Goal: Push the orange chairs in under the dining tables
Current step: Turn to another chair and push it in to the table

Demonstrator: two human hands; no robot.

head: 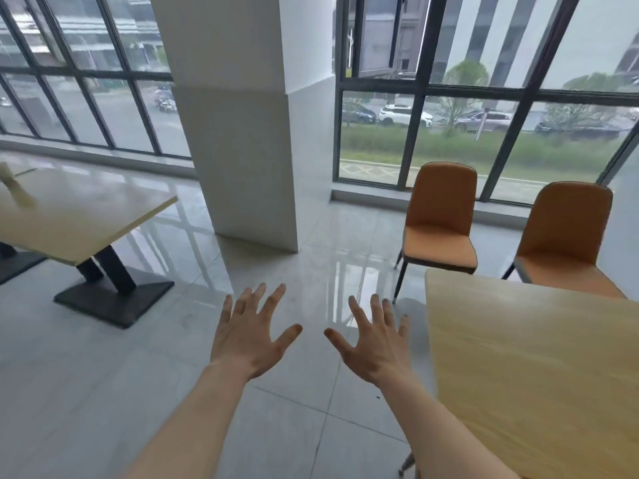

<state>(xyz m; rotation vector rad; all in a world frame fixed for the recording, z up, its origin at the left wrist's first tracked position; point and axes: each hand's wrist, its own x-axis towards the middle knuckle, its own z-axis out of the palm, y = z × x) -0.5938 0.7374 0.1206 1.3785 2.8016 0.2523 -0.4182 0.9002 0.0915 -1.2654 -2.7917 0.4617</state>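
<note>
Two orange chairs stand at the far edge of the near worktop (539, 357), which fills the lower right of the view and serves as the landmark here. The left chair (441, 219) sits just beyond the worktop's far left corner, its seat fully clear of the edge and its front legs showing on the floor (294, 409). The right chair (567, 233) is beyond the far edge, further right; the front of its seat meets or passes slightly under the edge, though exactly how far cannot be told. Both face the worktop with their backs to the window (484, 108), so they look pulled out as if for sitting, and each would need a push from behind to tuck in.

The left hand (247, 337) and right hand (375, 344) are held out to the left of the worktop, over bare floor, palms down and fingers spread wide. Neither holds or touches anything. They seem raised in readiness, probably for walking round the left corner to reach the backrests.

A second worktop (76, 212) on a dark pedestal stands well to the left, past a white pillar (242, 133), with no chairs visible around it
</note>
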